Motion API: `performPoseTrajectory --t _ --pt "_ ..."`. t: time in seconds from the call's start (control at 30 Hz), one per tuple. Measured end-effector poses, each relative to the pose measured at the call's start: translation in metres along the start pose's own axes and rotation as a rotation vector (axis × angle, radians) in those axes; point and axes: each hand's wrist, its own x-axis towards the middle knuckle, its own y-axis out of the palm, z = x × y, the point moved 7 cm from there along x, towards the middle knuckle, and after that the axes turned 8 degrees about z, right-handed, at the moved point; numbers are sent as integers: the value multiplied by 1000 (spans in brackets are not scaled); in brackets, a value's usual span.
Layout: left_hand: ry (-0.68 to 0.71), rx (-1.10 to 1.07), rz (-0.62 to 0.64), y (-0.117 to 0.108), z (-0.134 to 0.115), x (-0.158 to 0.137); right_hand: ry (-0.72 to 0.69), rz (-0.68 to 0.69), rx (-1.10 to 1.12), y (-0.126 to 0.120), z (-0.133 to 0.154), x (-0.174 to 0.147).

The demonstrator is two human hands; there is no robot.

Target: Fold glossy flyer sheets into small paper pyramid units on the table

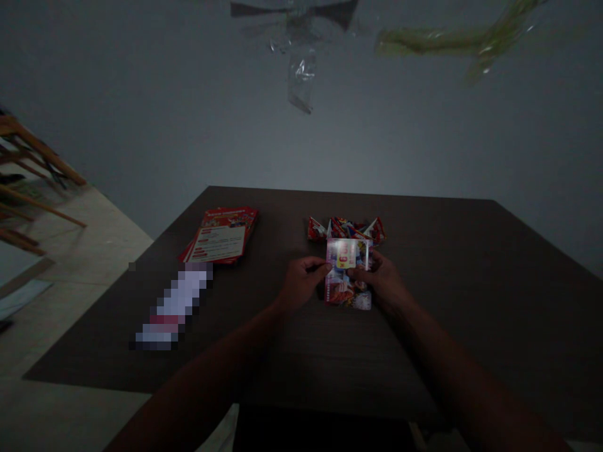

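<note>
Between my two hands is a glossy, colourful printed packet (348, 292) with a light price patch near its top. My left hand (304, 279) pinches its left edge between thumb and fingers. My right hand (381, 276) grips the right side, its thumb lying across the front and its other fingers partly hidden behind. Just beyond the packet, crumpled red and white wrappers (316, 230) lie on the dark table (447, 251). Whether anything is inside them I cannot tell.
A stack of red printed sheets (219, 235) lies at the table's left. Nearer me is a blurred-out bright oblong (174, 304). A wall (141, 94) with strips of tape (433, 41) stands behind the table. Wooden furniture (42, 150) is on the floor at far left.
</note>
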Motion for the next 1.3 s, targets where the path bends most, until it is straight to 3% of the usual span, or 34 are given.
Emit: performPoseTrajectory --t 1.3 --pt "23 25 24 0 0 0 1 15 -18 4 4 -1"
